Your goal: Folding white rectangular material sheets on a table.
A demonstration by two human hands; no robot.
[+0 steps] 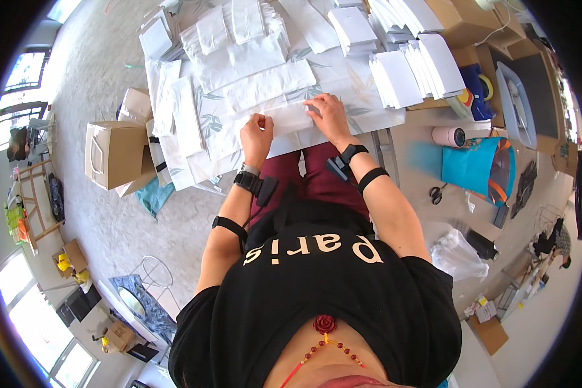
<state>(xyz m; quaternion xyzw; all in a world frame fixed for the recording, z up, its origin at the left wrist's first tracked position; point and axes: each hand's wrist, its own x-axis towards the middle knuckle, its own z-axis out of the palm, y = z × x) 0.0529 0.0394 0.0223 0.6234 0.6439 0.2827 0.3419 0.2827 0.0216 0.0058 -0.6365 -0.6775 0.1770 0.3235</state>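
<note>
A flat, pale, thin plastic sleeve (pixel 288 120) lies across the near edge of the table, between my hands. My left hand (pixel 257 137) has its fingertips pinched together at the sleeve's left end. At the other end my right hand (pixel 331 118) curls down, thumb and forefinger closed on the sleeve's right edge. Just beyond lies another long white sleeve (pixel 270 85). A pile of white sleeves (pixel 239 52) sits farther back, and more long ones (pixel 186 116) are laid out to the left. Fine detail of the fingertips is too small to see.
The patterned tablecloth (pixel 359 87) bears stacks of white folded cards (pixel 396 79) at right. Cardboard boxes (pixel 119 152) stand left of the table. On the right are a pink cylinder (pixel 447 136), a turquoise bag (pixel 469 165), scissors (pixel 437 193) and a grey-blue tray (pixel 516 103).
</note>
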